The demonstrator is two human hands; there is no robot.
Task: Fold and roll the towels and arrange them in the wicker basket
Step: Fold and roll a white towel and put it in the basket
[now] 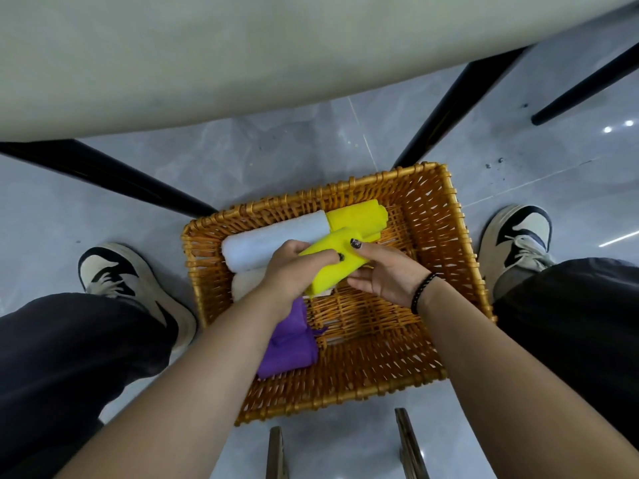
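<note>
A wicker basket (435, 216) sits on the floor between my feet. Inside lie a rolled white towel (273, 243) along the far side, a rolled yellow towel (359, 216) beside it, a cream towel (245, 283) partly hidden under my left wrist, and a purple towel (290, 347) near the front. Over the basket's middle I hold a bright yellow-green rolled towel (332, 267). My left hand (294, 271) grips it from the left, fingers curled over the top. My right hand (383, 271) holds its right side, thumb on top.
A grey table top (207, 57) overhangs the far side, its black legs (460, 108) slanting down to the glossy grey floor. My shoes (515, 240) flank the basket. Two wooden chair legs (411, 444) stand just in front of the basket.
</note>
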